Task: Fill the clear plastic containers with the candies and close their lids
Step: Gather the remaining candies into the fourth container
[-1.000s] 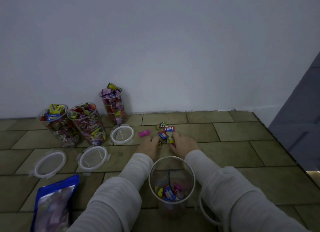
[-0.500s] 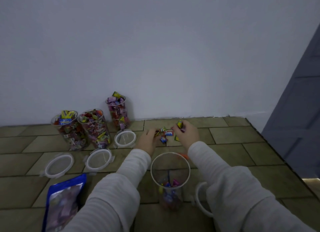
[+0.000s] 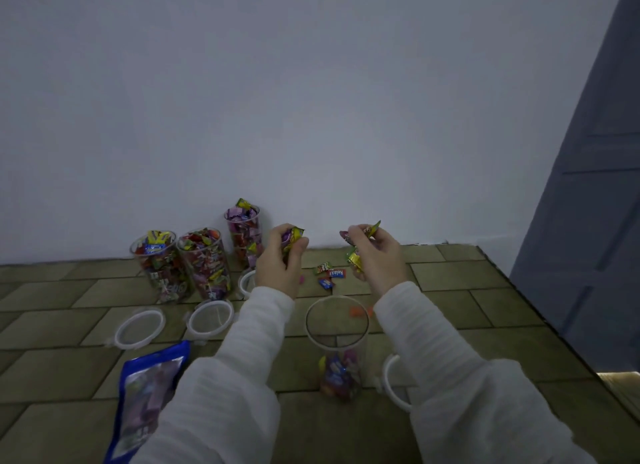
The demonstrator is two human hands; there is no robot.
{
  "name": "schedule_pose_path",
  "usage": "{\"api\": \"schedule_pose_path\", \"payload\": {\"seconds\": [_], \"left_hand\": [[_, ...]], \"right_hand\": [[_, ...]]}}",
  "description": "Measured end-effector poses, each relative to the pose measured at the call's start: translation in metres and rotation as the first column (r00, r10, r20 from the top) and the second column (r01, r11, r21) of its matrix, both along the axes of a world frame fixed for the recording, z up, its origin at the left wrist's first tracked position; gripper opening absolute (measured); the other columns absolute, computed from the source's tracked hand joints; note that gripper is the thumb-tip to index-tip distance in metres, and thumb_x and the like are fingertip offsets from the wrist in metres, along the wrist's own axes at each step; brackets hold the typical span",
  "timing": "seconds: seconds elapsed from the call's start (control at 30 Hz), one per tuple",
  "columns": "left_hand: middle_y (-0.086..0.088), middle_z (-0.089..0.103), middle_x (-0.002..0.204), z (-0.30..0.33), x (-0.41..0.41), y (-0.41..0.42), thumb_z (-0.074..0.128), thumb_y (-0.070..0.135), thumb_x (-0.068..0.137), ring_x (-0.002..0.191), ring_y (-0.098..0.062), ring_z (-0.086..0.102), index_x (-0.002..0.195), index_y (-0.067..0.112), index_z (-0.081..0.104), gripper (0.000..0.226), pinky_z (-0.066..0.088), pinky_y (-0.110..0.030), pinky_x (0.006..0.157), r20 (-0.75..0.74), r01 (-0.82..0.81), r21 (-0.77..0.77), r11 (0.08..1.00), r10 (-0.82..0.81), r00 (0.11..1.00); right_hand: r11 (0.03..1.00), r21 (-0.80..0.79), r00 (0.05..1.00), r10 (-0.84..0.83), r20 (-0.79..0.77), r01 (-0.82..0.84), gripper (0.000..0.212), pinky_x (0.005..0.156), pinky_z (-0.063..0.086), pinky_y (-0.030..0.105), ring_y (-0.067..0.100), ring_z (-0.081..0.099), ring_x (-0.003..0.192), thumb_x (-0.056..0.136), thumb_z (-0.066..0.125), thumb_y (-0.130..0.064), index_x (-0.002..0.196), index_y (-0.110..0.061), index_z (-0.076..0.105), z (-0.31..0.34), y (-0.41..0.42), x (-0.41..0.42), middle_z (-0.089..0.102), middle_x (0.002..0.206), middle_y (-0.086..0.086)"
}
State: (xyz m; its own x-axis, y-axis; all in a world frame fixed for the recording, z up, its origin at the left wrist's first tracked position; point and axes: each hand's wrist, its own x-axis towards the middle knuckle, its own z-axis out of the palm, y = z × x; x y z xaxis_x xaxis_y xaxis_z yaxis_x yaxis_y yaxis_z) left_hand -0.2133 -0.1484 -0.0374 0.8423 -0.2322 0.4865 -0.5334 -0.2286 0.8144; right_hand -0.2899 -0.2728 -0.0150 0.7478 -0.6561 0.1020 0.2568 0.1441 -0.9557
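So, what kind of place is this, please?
Probably a room in a home, with the person working on the floor: brown floor tiles, a plain white wall and a grey panelled door at the right.

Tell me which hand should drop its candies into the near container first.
Probably right. Both the left hand and right hand grip candies above the floor, but the right sits nearer over the open container.

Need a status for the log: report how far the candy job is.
Done: three containers by the wall are full. In hand: left hand and right hand hold candies above the nearly empty fourth container. Left: loose candies on the floor, all lids still off.
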Motion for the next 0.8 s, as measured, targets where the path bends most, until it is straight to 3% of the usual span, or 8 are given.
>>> {"api": "schedule_pose_path", "payload": {"seconds": [0.1, 0.13, 0.23, 0.3, 0.4, 0.53, 0.7, 0.8], "left_hand": [[0.002, 0.056, 0.088, 0.004, -0.014, 0.002, 0.055, 0.028, 0.094, 0.071, -0.008, 0.052, 0.109, 0.021, 0.050, 0.017, 0.045, -0.007, 0.054, -0.006, 0.020, -0.165, 0.986, -0.021, 1.000], [-0.002, 0.059, 0.091, 0.003, -0.017, 0.001, 0.056, 0.036, 0.093, 0.074, -0.013, 0.055, 0.109, 0.024, 0.050, 0.021, 0.049, -0.013, 0.060, -0.018, 0.012, -0.222, 0.975, -0.017, 1.000], [-0.009, 0.062, 0.099, 0.000, -0.025, -0.001, 0.054, 0.058, 0.082, 0.088, -0.030, 0.060, 0.107, 0.033, 0.052, 0.036, 0.054, -0.050, 0.081, -0.087, -0.010, -0.345, 0.939, -0.021, 0.996], [-0.006, 0.062, 0.097, 0.001, -0.035, -0.004, 0.054, 0.057, 0.083, 0.087, -0.025, 0.060, 0.101, 0.043, 0.052, 0.023, 0.052, -0.055, 0.082, -0.111, -0.027, -0.374, 0.927, -0.015, 0.994], [-0.001, 0.061, 0.094, -0.001, -0.047, -0.008, 0.055, 0.050, 0.088, 0.086, -0.024, 0.061, 0.100, 0.043, 0.050, 0.014, 0.053, -0.057, 0.081, -0.135, -0.039, -0.394, 0.918, -0.016, 0.991], [-0.004, 0.063, 0.098, -0.010, -0.046, -0.010, 0.053, 0.067, 0.078, 0.091, -0.035, 0.063, 0.097, 0.052, 0.052, 0.024, 0.054, -0.052, 0.081, -0.168, -0.039, -0.391, 0.919, -0.029, 0.985], [0.006, 0.059, 0.085, -0.012, -0.050, -0.012, 0.056, 0.038, 0.089, 0.068, -0.009, 0.058, 0.106, 0.022, 0.053, 0.023, 0.049, -0.020, 0.060, -0.152, 0.036, -0.384, 0.923, -0.102, 0.983], [0.010, 0.059, 0.085, -0.015, -0.051, -0.012, 0.057, 0.030, 0.092, 0.066, -0.002, 0.058, 0.106, 0.019, 0.055, 0.018, 0.049, -0.016, 0.057, -0.169, 0.023, -0.383, 0.924, -0.094, 0.981]], "right_hand": [[0.998, 0.061, 1.000, 0.002, 0.029, -0.004, 0.009, 0.050, 0.045, 0.019, -0.004, 0.058, 0.059, 0.092, 0.061, -0.022, 0.083, -0.019, 0.062, -0.001, 0.013, -0.011, 0.073, 0.083, -0.012], [0.998, 0.065, 0.999, -0.006, 0.033, 0.004, 0.009, 0.050, 0.046, 0.019, -0.004, 0.058, 0.058, 0.091, 0.061, -0.022, 0.083, -0.019, 0.062, -0.002, 0.017, -0.014, 0.072, 0.080, -0.014], [0.999, 0.011, 0.997, -0.049, 0.060, 0.049, 0.011, 0.062, 0.050, 0.024, -0.005, 0.063, 0.065, 0.091, 0.062, -0.019, 0.080, -0.020, 0.061, -0.007, 0.025, -0.018, 0.071, 0.076, -0.015], [0.997, 0.010, 0.994, -0.075, 0.082, 0.074, 0.013, 0.065, 0.050, 0.027, 0.003, 0.065, 0.071, 0.091, 0.062, -0.018, 0.078, -0.020, 0.059, -0.011, 0.028, -0.019, 0.072, 0.078, -0.011], [0.994, 0.082, 0.995, -0.083, 0.054, 0.079, 0.011, 0.056, 0.051, 0.025, 0.008, 0.061, 0.070, 0.090, 0.063, -0.021, 0.080, -0.021, 0.059, -0.017, 0.032, -0.018, 0.069, 0.076, -0.010], [0.994, 0.064, 0.996, -0.086, 0.012, 0.085, 0.013, 0.083, 0.054, 0.046, 0.016, 0.066, 0.083, 0.087, 0.065, -0.021, 0.075, -0.024, 0.062, -0.021, 0.034, -0.012, 0.072, 0.075, -0.012], [0.994, 0.057, 0.996, -0.092, 0.008, 0.092, 0.011, 0.086, 0.054, 0.052, 0.017, 0.068, 0.085, 0.087, 0.065, -0.020, 0.077, -0.023, 0.062, -0.025, 0.035, -0.011, 0.073, 0.077, -0.011], [0.994, 0.041, 0.995, -0.102, -0.007, 0.103, 0.011, 0.085, 0.054, 0.052, 0.018, 0.068, 0.083, 0.086, 0.066, -0.022, 0.076, -0.024, 0.062, -0.026, 0.035, -0.009, 0.071, 0.073, -0.011]]}}
